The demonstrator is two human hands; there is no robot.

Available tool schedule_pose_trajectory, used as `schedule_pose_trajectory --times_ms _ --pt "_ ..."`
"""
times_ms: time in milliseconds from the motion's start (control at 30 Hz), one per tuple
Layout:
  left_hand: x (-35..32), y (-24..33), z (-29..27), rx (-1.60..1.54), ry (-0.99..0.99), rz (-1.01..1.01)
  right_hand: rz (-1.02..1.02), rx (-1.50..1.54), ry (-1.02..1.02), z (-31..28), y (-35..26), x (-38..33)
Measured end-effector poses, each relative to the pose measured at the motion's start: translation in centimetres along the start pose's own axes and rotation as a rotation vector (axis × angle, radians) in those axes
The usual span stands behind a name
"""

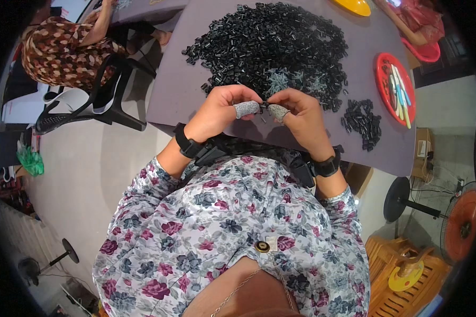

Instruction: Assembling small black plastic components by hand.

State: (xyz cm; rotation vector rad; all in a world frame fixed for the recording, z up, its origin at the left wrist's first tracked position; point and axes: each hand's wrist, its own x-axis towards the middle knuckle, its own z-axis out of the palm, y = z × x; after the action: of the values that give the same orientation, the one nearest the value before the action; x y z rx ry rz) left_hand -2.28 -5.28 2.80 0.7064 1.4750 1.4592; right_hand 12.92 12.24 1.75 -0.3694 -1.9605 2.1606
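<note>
My left hand and my right hand meet over the near edge of the table, fingertips pinched together. Between them is a small black plastic piece, mostly covered by the fingers. Grey fabric covers wrap both thumbs, and each wrist wears a black strap. Just beyond the fingers spreads a big heap of small black plastic pieces. Grey-blue slender bits lie in a clump on its near side. A smaller group of black pieces sits right of my right hand.
The grey-covered table carries a red plate with several long-handled tools and part of a yellow dish. Co-workers sit at the far left and far right. A black chair, an orange fan and a yellow-orange plastic chair stand around.
</note>
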Motion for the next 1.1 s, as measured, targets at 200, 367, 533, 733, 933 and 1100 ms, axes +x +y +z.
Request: schedule_pose_trajectory --times_ms 200,367,533,733,933,1100 --pt "0.1 0.5 0.3 0.008 -0.015 -0.008 0.007 -0.003 -0.014 -0.2 0.6 0.0" --pt "0.3 -0.3 -0.3 -0.020 -0.080 0.018 -0.004 0.023 -0.049 -0.2 0.3 0.0" --pt "0.3 0.5 -0.2 0.016 -0.141 -0.063 -0.025 -0.031 -0.114 -0.8 0.8 -0.2" --pt "0.2 0.4 -0.1 0.109 -0.175 -0.017 0.073 0.002 -0.149 -1.0 0.1 -0.5" --pt "0.0 0.8 0.2 0.206 -0.184 0.018 0.114 0.063 -0.151 -0.8 0.1 -0.6" --pt "0.0 1.3 0.3 0.136 -0.190 -0.064 0.111 0.091 -0.157 -0.7 0.1 -0.6"
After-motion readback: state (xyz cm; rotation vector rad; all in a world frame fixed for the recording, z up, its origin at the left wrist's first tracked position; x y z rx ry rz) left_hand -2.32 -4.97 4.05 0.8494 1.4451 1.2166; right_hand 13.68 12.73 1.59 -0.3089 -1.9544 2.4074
